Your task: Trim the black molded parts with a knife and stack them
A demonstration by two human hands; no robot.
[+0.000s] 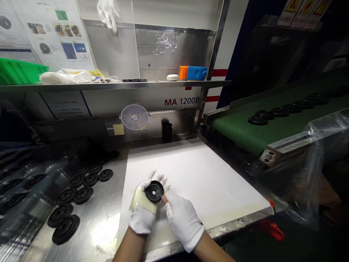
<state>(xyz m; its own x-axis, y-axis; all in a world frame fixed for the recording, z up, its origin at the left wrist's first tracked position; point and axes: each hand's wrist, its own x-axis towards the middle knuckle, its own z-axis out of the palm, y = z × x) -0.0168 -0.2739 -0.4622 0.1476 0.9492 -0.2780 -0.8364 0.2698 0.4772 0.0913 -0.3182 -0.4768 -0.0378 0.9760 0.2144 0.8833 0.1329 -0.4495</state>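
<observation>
Both my hands wear white gloves and meet over a white sheet [207,178] on the steel bench. A small black round part [154,191] with a centre hole rests in the palm of my left hand [144,207], whose fingers curl up around it. My right hand [182,218] pinches the part's lower right edge with its fingertips. A band of yellowish tape wraps the left glove.
Several more black round parts [81,185] lie in rows on the steel bench [103,233] at left. A green conveyor belt [245,131] at right carries several such parts [257,120]. A small white fan [134,117] and a shelf stand behind.
</observation>
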